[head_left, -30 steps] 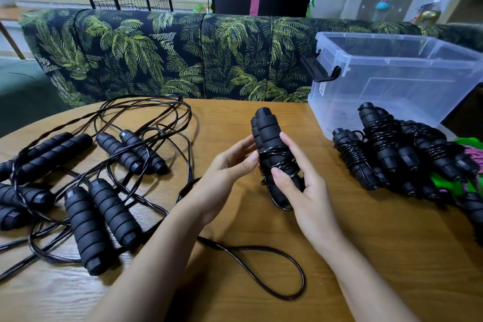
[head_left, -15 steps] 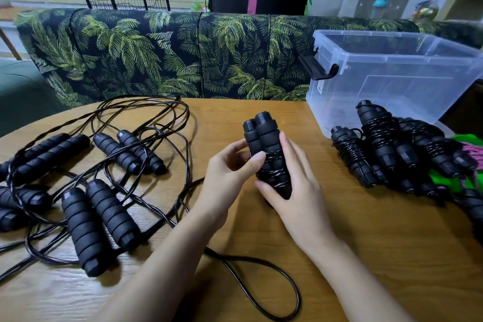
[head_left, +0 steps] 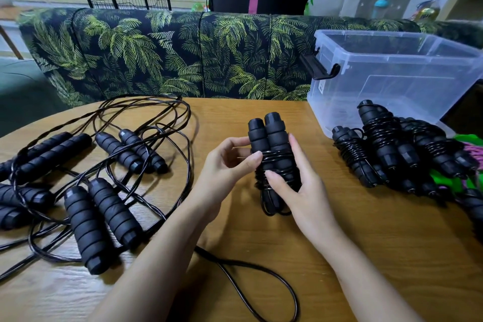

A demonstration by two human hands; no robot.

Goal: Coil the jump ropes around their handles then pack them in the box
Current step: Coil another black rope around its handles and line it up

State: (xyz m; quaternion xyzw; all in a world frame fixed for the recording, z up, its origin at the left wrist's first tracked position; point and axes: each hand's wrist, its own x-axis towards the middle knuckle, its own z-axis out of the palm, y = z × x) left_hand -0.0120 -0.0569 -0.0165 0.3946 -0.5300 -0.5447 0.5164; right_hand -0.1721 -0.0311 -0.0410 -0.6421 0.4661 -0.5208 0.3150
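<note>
Head view: just left of the box (head_left: 392, 73), the jump-rope handles (head_left: 269, 136) now stand upright rather than tilted, right hand (head_left: 300, 191) curled round their wound lower half, left hand (head_left: 227, 165) pinching the cord (head_left: 277, 158) at the wraps, and slack (head_left: 209, 253) lying nearer the person than the box suggests coiling is unfinished.

The left hand (head_left: 230, 165) and right hand (head_left: 295, 185) are seen bare tbh, both slim forearms (head_left: 156, 256) are left uncovered right to the frame edge, and the nails (head_left: 270, 174) are kept short, rounded, pretty natural-looking
</note>
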